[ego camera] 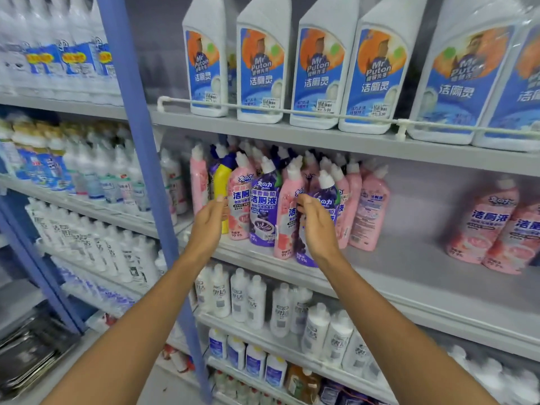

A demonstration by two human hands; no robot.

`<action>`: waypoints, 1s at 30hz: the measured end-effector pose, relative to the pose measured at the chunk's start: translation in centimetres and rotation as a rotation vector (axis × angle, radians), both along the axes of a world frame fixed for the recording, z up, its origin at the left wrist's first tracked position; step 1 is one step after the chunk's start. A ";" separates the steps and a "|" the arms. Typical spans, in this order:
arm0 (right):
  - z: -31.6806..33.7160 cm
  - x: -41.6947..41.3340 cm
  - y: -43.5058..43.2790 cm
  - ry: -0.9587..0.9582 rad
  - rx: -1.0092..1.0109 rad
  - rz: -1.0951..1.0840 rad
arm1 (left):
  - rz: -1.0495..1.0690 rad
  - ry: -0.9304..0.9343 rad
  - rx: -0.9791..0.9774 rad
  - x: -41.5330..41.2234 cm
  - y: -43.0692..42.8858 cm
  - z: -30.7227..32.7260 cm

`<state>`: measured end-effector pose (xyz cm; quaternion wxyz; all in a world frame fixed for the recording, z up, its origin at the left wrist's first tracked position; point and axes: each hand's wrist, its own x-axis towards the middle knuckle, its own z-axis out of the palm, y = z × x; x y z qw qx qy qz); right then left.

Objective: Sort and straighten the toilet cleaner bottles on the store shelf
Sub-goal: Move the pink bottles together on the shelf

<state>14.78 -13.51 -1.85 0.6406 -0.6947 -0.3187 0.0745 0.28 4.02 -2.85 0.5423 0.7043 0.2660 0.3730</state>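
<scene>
Bare shelf (pixel 409 258) opens at 3 o'clock of the crowded toilet cleaner bottles (pixel 369 206); right hand (pixel 317 226) grips a tilted purple bottle (pixel 325 197) at the front edge, while left hand (pixel 209 220), fingers straight together, touches a pink bottle (pixel 241 206).

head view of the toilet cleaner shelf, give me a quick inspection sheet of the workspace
surface: grey middle shelf, bare stretch right of the main cluster
job's things: pink bottles and purple bottles mixed in a tight cluster, several leaning; two more pink ones stand apart at right
clutter: one yellow bottle at the cluster's left edge
hands: left hand open beside a pink bottle; right hand in front of the front purple bottle, grip cannot be told
cables: nothing seen
surroundings: large white bottles above behind a rail, small white bottles below, blue upright at left
</scene>
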 end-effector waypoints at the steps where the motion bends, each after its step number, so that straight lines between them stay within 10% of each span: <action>1: 0.6 0.2 0.8 -0.015 0.017 -0.017 | 0.004 -0.008 0.020 0.5 1.0 0.9; 17: 1.4 0.0 9.9 -0.212 -0.006 -0.400 | -0.158 0.106 0.300 7.8 11.0 2.6; 30: -8.1 -1.5 10.6 0.055 -0.095 -0.524 | -0.098 0.120 0.370 7.7 11.5 -1.5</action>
